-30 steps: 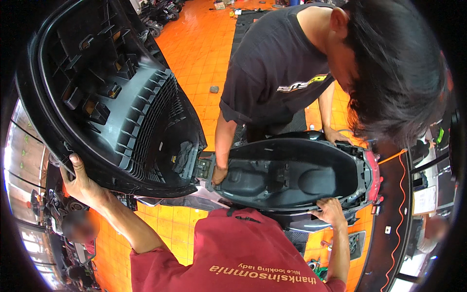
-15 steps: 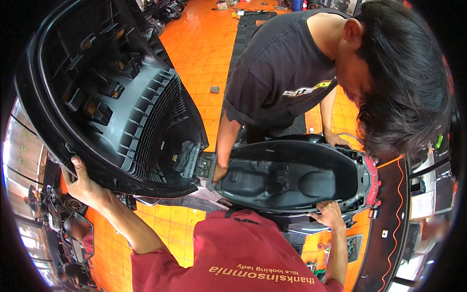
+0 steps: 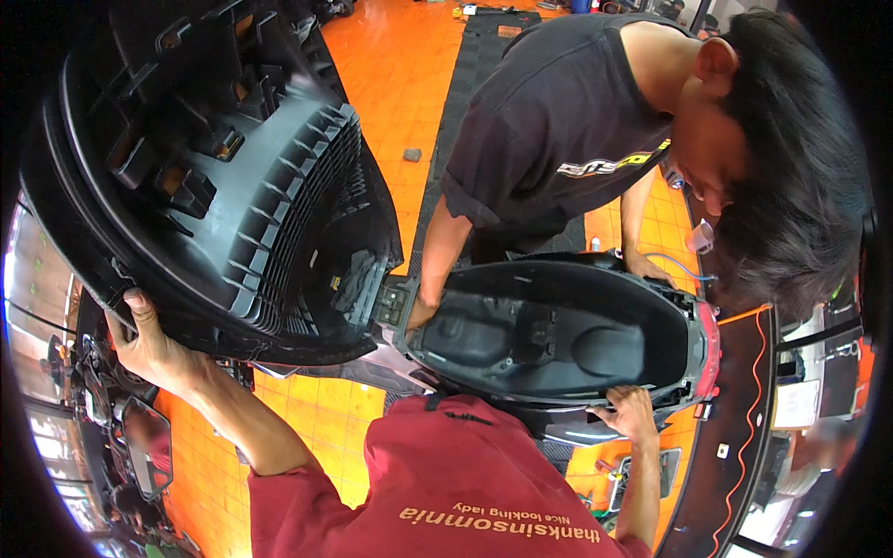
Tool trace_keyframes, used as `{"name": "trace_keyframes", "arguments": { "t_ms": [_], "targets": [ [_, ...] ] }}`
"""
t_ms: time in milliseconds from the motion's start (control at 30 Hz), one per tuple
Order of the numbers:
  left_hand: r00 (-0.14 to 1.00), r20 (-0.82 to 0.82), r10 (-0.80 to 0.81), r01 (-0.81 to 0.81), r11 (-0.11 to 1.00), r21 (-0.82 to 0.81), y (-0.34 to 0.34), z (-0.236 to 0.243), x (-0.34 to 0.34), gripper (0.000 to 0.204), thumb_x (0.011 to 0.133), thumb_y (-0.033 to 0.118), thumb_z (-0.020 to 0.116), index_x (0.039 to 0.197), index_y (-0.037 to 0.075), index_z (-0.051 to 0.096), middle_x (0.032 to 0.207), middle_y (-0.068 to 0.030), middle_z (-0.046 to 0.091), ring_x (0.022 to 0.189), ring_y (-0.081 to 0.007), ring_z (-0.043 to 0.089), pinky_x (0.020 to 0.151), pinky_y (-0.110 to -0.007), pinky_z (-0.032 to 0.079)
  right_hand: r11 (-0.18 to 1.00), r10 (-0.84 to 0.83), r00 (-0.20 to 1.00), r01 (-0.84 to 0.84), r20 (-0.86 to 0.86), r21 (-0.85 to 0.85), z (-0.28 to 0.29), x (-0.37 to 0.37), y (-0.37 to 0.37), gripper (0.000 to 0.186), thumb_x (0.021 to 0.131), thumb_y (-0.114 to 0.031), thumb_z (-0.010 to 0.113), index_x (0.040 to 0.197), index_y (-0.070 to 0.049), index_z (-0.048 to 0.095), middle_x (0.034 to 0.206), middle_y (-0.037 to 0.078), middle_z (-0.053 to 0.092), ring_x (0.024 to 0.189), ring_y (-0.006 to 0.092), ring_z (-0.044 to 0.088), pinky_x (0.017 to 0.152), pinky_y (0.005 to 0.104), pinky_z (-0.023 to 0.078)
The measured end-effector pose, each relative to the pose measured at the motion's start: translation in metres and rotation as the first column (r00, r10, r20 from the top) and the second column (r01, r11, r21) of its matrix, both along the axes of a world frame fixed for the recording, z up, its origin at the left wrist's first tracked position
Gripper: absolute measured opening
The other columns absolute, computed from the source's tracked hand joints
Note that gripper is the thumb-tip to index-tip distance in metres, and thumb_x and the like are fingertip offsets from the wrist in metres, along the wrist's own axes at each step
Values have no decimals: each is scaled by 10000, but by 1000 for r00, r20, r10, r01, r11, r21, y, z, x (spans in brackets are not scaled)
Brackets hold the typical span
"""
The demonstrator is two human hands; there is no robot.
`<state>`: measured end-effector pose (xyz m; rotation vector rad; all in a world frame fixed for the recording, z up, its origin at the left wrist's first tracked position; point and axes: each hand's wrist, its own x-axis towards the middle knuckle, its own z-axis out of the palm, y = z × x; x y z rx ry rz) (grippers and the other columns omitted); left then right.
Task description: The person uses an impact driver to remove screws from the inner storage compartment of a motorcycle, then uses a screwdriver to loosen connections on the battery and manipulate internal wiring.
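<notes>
My left hand (image 3: 153,349) grips the lower edge of a raised black scooter seat (image 3: 200,246), thumb over the rim; its ribbed plastic underside faces me. A hinge (image 3: 391,302) joins the seat to the scooter body. To the right lies the black under-seat storage bucket (image 3: 605,349), uncovered. My right hand (image 3: 630,412) rests with curled fingers on the near side panel (image 3: 572,428) of the scooter, next to the bucket's rim. Across from me, a co-worker in a black T-shirt has one hand (image 3: 423,314) inside the bucket near the hinge and the other (image 3: 649,268) on its far rim.
The co-worker's head (image 3: 791,139) leans over the scooter's tail with its red light (image 3: 712,349). Below my right arm, a tray with tools (image 3: 651,474) lies on the orange tiled floor (image 3: 316,409). An orange cable (image 3: 749,437) runs along the right. A mirror (image 3: 144,446) stands at left.
The whole view has shifted slightly. Both my hands keep their holds, and the seat stays raised. The co-worker's head appears a little further right; their hands stay at the bucket.
</notes>
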<state>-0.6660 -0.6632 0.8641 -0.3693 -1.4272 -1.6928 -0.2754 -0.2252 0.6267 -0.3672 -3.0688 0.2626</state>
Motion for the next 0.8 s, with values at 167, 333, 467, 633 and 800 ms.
{"name": "trace_keyframes", "arguments": {
  "t_ms": [167, 333, 467, 633, 800],
  "targets": [
    [990, 54, 134, -133, 991, -18, -18, -7, 0, 628, 856, 287, 776, 1284, -108, 542, 1168, -158, 637, 996, -231, 618, 911, -354, 502, 1000, 9, 1000, -9, -11, -18, 0, -9, -3, 424, 673, -433, 810, 652, -61, 605, 637, 113, 608, 647, 333, 638, 603, 443, 498],
    [992, 83, 98, -102, 994, 46, -41, -29, 0, 608, 884, 287, 745, 1303, -95, 526, 1188, -180, 620, 1000, -261, 623, 883, -389, 520, 1000, 17, 997, -16, 75, -10, -2, -6, 2, 455, 685, -475, 794, 676, -58, 612, 664, 119, 619, 669, 326, 646, 617, 437, 501],
    [991, 103, 90, -100, 991, 90, -45, -36, 2, 608, 880, 279, 752, 1302, -90, 514, 1168, -172, 626, 985, -254, 623, 867, -385, 526, 999, 38, 998, -38, 52, -2, 3, -13, 6, 467, 712, -493, 773, 675, -57, 611, 675, 110, 627, 671, 327, 648, 623, 437, 501],
    [978, 185, 94, -107, 992, 64, -38, -32, 4, 585, 864, 285, 773, 1255, -88, 548, 1124, -148, 641, 966, -216, 620, 870, -351, 512, 998, 65, 998, -65, 17, 25, 6, -12, 0, 488, 701, -489, 783, 629, -52, 576, 632, 99, 618, 638, 315, 639, 596, 430, 488],
    [987, 154, 37, -41, 999, 24, -27, -24, 4, 554, 866, 280, 773, 1224, -93, 575, 1105, -126, 653, 955, -195, 618, 885, -327, 497, 1000, 15, 995, -14, 104, -7, 13, -10, -3, 480, 730, -516, 744, 692, -50, 634, 751, 115, 672, 743, 328, 661, 672, 435, 504]
  ]
}}
